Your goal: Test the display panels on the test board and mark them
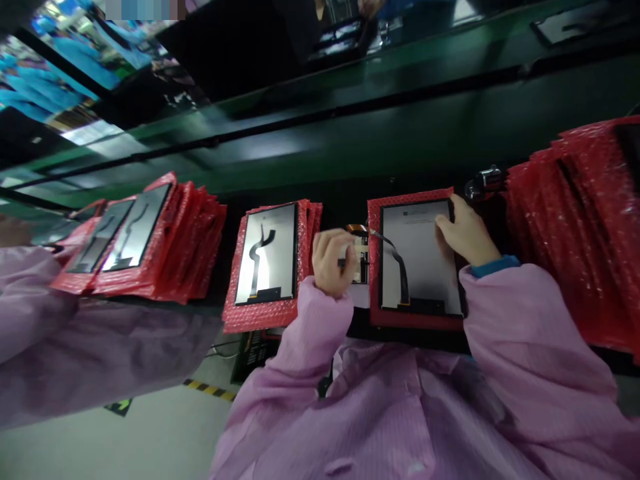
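Observation:
A display panel with a grey back lies on a red bubble-wrap bag in front of me. Its black ribbon cable bends up and leftward to an orange end beside my left hand. My right hand grips the panel's upper right edge, thumb on the back and the other fingers behind the edge. My left hand is curled just left of the panel, above a small fixture with pale tape. What its fingers hold, if anything, is hidden.
To the left, another panel lies on red bubble wrap. Stacks of bagged panels stand farther left, beside a co-worker's sleeve. More red bubble-wrap bags are piled at right. A dark rail crosses behind.

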Motion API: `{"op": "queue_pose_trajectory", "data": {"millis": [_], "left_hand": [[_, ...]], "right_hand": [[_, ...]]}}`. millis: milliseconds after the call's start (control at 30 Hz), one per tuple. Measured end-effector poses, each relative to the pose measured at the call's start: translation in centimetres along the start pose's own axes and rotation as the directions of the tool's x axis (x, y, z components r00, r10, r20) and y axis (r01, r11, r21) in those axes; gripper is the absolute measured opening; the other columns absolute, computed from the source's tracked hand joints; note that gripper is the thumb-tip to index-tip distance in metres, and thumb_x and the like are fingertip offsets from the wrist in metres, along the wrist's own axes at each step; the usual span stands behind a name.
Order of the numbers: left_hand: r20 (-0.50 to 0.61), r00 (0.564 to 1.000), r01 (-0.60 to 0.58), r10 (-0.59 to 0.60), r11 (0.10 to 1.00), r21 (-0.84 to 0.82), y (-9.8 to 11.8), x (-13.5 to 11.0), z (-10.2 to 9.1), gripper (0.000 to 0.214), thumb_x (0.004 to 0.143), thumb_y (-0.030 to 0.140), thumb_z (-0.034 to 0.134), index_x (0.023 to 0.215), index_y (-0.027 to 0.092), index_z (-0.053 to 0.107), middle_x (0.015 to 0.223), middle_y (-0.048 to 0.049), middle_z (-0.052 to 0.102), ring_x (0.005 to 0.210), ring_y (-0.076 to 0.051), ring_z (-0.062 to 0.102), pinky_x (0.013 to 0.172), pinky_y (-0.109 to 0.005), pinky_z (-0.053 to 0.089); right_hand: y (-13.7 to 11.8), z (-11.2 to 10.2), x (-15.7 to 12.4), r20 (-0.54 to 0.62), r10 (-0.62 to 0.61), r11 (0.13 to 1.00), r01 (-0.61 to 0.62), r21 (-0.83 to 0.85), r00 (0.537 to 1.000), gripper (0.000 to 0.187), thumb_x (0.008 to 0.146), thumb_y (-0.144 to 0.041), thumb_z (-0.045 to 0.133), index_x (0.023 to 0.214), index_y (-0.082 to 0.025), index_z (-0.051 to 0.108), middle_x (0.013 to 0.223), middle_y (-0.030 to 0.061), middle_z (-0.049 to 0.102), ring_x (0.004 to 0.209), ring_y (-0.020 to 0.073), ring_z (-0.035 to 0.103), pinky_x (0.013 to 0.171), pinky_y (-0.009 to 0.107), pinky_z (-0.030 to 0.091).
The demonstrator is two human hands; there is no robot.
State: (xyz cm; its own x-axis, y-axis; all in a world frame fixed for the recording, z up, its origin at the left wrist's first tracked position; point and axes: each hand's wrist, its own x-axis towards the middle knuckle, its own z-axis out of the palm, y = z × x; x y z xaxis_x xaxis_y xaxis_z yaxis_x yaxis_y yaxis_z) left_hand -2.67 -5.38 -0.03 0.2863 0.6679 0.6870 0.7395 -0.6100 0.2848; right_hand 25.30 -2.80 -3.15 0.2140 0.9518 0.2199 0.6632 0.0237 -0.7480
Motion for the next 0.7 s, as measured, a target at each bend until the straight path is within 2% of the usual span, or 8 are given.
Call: {"op": "queue_pose_trajectory", "data": {"millis": [33,100,167,233,300,400,567,700], "left_hand": [[0.002,1.000,-0.016,0.016,0.999,0.041,-0.3,1.0,0.4,0.022,0.098,0.028,0.042,0.104,0.018,0.061,0.104,-0.0099,0.067,0.104,-0.022,0.061,0.093,-0.041,0.050],[0.099,0.994,-0.045,0.038,0.997,0.062,-1.0,2.5,1.3,0.029,0.098,0.031,0.042,0.114,0.017,0.062,0.118,-0.0110,0.064,0.116,-0.024,0.055,0.102,-0.044,0.045],[0.219,0.975,-0.051,0.041,0.998,0.036,-1.6,3.0,2.2,0.029,0.098,0.031,0.043,0.111,0.018,0.065,0.121,-0.0093,0.064,0.119,-0.025,0.052,0.108,-0.046,0.039],[0.284,0.957,-0.055,0.056,0.998,-0.009,-2.0,2.8,2.7,0.025,0.096,0.030,0.044,0.097,0.020,0.067,0.112,-0.0068,0.067,0.114,-0.024,0.055,0.112,-0.049,0.034],[0.323,0.943,-0.068,0.086,0.995,-0.066,-2.2,2.3,3.0,0.023,0.094,0.029,0.046,0.086,0.020,0.066,0.100,-0.0045,0.069,0.106,-0.022,0.057,0.113,-0.049,0.031],[0.386,0.915,-0.078,0.119,0.990,-0.121,-2.0,1.7,3.2,0.021,0.092,0.027,0.046,0.080,0.021,0.062,0.086,-0.0021,0.068,0.094,-0.020,0.058,0.110,-0.048,0.032],[0.468,0.868,-0.094,0.164,0.981,-0.171,-1.5,1.6,3.5,0.022,0.092,0.026,0.044,0.077,0.020,0.058,0.078,-0.0011,0.065,0.083,-0.018,0.057,0.103,-0.045,0.036],[0.442,0.876,-0.116,0.193,0.974,-0.196,-1.6,1.5,3.7,0.022,0.094,0.025,0.044,0.078,0.020,0.058,0.077,-0.0007,0.065,0.079,-0.018,0.056,0.098,-0.042,0.037]], "right_hand": [[-0.8,-0.2,-0.4,-0.057,0.000,0.996,-0.005,-0.093,0.998,0.049,0.080,-0.032,0.059,0.126,-0.013,0.060,0.117,0.0214,0.059,0.119,0.0411,0.052,0.099,0.068,0.041],[-2.7,-0.2,-1.1,-0.097,-0.053,0.983,0.035,-0.179,0.994,0.041,0.083,-0.035,0.059,0.118,-0.014,0.064,0.121,0.0214,0.057,0.124,0.0412,0.046,0.104,0.067,0.035],[-4.2,0.2,-1.8,0.024,-0.174,0.981,0.175,-0.084,0.984,0.033,0.089,-0.039,0.053,0.110,-0.017,0.067,0.119,0.0164,0.060,0.120,0.0353,0.050,0.107,0.060,0.036],[-5.3,1.1,-2.2,0.191,-0.254,0.966,0.242,0.088,0.948,0.031,0.093,-0.041,0.048,0.104,-0.020,0.068,0.113,0.0114,0.065,0.114,0.0295,0.055,0.106,0.053,0.038],[-5.8,2.1,-2.6,0.300,-0.268,0.958,0.219,0.188,0.916,0.029,0.093,-0.041,0.049,0.099,-0.021,0.069,0.113,0.0088,0.067,0.113,0.0276,0.056,0.105,0.050,0.039],[-6.2,3.3,-3.0,0.382,-0.259,0.958,0.184,0.222,0.887,0.019,0.089,-0.034,0.054,0.088,-0.022,0.069,0.112,0.0072,0.069,0.110,0.0268,0.057,0.102,0.048,0.039],[-6.7,3.9,-3.2,0.392,-0.280,0.951,0.198,0.237,0.877,0.010,0.081,-0.019,0.055,0.076,-0.021,0.064,0.100,0.0066,0.071,0.100,0.0252,0.061,0.097,0.047,0.040],[-6.7,4.0,-3.2,0.371,-0.307,0.943,0.227,0.243,0.876,0.010,0.080,-0.015,0.054,0.076,-0.020,0.062,0.095,0.0062,0.071,0.096,0.0236,0.061,0.093,0.043,0.042]]}}
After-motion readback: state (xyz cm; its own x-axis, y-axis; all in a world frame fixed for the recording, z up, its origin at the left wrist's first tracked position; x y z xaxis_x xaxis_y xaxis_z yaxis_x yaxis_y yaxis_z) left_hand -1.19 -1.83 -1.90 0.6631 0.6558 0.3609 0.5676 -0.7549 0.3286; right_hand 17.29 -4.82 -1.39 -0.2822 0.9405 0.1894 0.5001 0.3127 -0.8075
